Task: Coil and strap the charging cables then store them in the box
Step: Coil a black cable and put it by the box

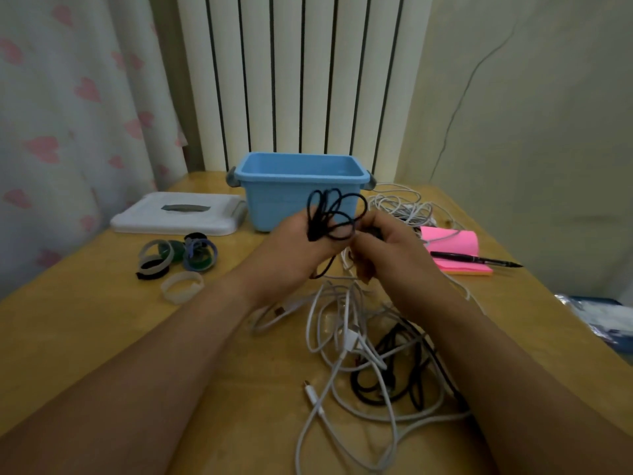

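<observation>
A black cable [337, 210], wound into several loops, is held up in front of the blue box [274, 200]. My left hand [294, 248] grips the coil at its lower part, and a loose end hangs below the palm. My right hand [383, 248] pinches the same coil from the right side. Under my wrists a tangle of white cables [342, 337] and black cables [394, 371] lies on the wooden table [85, 320]. Several rolled straps [178, 258] lie to the left of my hands. The box is open on top.
The box's white lid [178, 214] lies flat to the left of the box. Another pile of white cable [404, 204] lies to the right of the box. A pink pad of sticky notes [455, 248] with a black pen [476, 259] is at the right. A radiator and curtain stand behind.
</observation>
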`<action>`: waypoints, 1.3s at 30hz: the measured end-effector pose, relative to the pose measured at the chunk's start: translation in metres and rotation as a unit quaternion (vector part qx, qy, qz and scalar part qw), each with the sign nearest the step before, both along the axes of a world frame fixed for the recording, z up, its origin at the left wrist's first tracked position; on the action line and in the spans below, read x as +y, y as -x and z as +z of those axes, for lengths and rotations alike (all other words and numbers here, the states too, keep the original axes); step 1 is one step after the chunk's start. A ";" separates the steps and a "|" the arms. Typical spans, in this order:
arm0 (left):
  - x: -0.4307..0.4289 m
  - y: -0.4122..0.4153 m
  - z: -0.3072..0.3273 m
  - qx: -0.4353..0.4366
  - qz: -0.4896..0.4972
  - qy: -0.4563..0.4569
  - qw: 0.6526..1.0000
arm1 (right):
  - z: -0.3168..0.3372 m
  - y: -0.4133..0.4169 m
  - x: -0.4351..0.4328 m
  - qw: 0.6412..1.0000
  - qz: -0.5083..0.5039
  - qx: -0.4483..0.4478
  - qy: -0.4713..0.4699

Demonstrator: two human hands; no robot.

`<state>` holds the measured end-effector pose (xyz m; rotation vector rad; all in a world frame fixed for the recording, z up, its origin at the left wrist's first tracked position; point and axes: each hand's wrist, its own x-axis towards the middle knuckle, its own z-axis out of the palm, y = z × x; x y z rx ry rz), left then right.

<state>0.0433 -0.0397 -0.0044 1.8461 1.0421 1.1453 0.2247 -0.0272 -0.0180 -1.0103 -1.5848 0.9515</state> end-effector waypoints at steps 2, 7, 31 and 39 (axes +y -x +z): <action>-0.002 0.001 0.003 0.024 -0.030 0.000 0.999 | -0.005 -0.002 0.002 0.998 0.035 0.043 0.028; 0.008 0.006 -0.007 0.135 0.002 -0.032 0.990 | 0.013 0.019 0.008 0.987 0.033 0.074 0.137; 0.001 0.009 -0.006 0.205 0.033 -0.154 0.966 | 0.017 0.030 -0.020 0.963 -0.152 -0.110 -0.193; -0.001 0.007 0.007 0.217 0.094 -0.134 0.962 | 0.053 0.043 0.002 0.937 -0.222 -0.232 -0.136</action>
